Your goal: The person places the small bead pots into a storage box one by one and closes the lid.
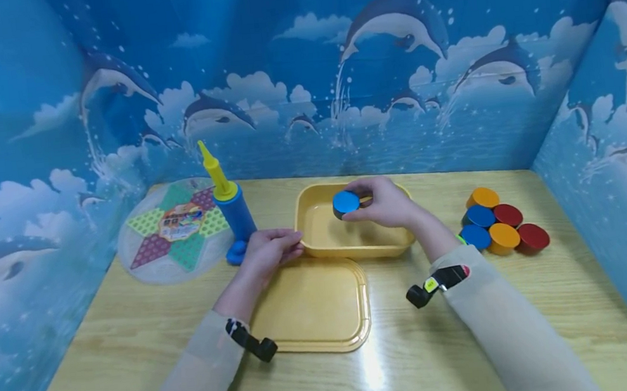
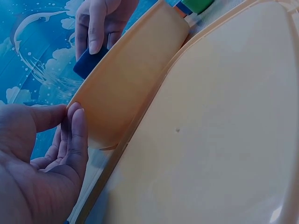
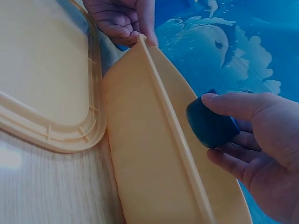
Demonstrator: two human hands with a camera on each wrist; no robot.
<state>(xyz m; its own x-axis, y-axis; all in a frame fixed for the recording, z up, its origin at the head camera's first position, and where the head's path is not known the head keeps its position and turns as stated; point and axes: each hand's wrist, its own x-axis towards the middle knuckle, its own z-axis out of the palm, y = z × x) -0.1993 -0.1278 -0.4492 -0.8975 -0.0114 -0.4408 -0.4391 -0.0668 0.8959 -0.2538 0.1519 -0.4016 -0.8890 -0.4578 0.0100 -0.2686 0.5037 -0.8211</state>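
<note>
A yellow plastic box (image 1: 348, 251) stands lidless on the table, and its inside holds nothing that shows in the head view. At its left front corner my left hand (image 1: 269, 251) pinches the rim between thumb and fingers. My right hand (image 1: 386, 204) holds a short blue cylinder (image 1: 345, 201) over the box by its side, thumb opposite the fingers. In the right wrist view this blue cylinder (image 3: 210, 122) shows just beyond the near rim. The yellow lid (image 1: 316, 303) lies flat in front of the box, partly under my left forearm.
Several red, blue and orange cylinders (image 1: 504, 238) stand in a cluster at the right. A blue hand pump (image 1: 238, 215) with a yellow nozzle stands upright left of the box, by a round star-patterned game board (image 1: 171, 233). Dolphin-printed cloth (image 1: 290, 83) walls the table in.
</note>
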